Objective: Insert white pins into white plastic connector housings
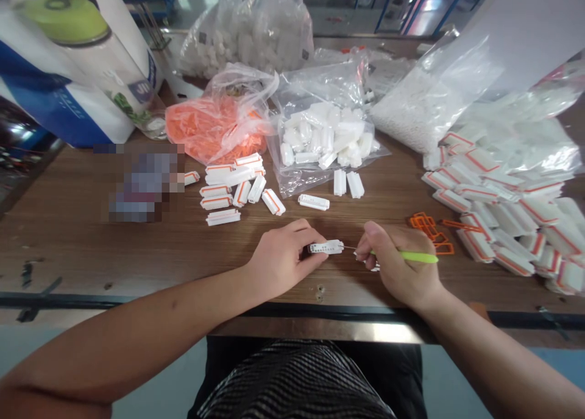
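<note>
Between its thumb and fingers my left hand grips a small white plastic housing with a row of tiny holes along its face. A thin-shafted tool with a lime-green handle is pinched in my right hand, its metal tip meeting or nearly meeting the right end of the housing. Small white bits show under my right fingers, partly hidden. Just beyond the hands lies a loose white housing, with two plain white pieces farther back. Orange rectangular frames rest beside my right hand.
White pieces with orange trim lie left of centre, and a larger heap fills the right. Behind stand a bag of orange parts, a bag of white parts, a bag of white granules and a green-lidded bottle.
</note>
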`<state>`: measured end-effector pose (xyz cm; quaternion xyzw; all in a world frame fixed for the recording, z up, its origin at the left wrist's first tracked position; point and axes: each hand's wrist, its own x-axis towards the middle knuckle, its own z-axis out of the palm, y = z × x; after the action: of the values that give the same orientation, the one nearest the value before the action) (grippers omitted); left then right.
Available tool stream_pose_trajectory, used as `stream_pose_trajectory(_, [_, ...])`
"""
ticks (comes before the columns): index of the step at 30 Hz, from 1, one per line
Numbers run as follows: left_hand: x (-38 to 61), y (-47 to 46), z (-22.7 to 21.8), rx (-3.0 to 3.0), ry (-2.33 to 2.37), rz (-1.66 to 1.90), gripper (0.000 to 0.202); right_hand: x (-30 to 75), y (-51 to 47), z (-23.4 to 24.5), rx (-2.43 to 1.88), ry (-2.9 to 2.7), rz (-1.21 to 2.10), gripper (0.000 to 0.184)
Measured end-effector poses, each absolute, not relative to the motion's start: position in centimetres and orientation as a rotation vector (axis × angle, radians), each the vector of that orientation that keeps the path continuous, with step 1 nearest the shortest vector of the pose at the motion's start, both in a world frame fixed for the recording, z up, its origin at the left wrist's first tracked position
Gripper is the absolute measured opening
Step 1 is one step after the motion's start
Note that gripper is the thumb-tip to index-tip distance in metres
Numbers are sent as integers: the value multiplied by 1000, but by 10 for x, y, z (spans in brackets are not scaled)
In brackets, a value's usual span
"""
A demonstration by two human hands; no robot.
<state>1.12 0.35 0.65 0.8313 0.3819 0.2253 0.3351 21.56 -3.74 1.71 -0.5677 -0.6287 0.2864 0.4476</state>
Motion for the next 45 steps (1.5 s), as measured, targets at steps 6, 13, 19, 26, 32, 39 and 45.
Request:
stream_pose_trajectory(6, [11,3,6,2152,990,582,13,217,-39,16,-1376,-1432,738,48])
stream_pose_trajectory(13, [11,3,7,2157,999,578,12,217,-38,14,-1448,-1421,792,51])
stream_pose_trajectory(19, [11,3,7,2166,993,581,12,217,-37,13,-1421,-1369,830,51])
stream_pose_trajectory(26, [11,3,7,2172,996,568,12,218,-38,13,-1412,-1324,858,51])
stream_pose_trajectory(32, [11,3,7,2167,1002,575,13,218,-36,13,-1434,-1353,869,52])
stream_pose_trajectory(39, [11,3,7,2177,997,570,12,217,-37,14,-1416,-1313,863,51])
stream_pose_trajectory(45, [11,3,8,2164,998,575,12,217,-36,13,-1450,-1369,839,52])
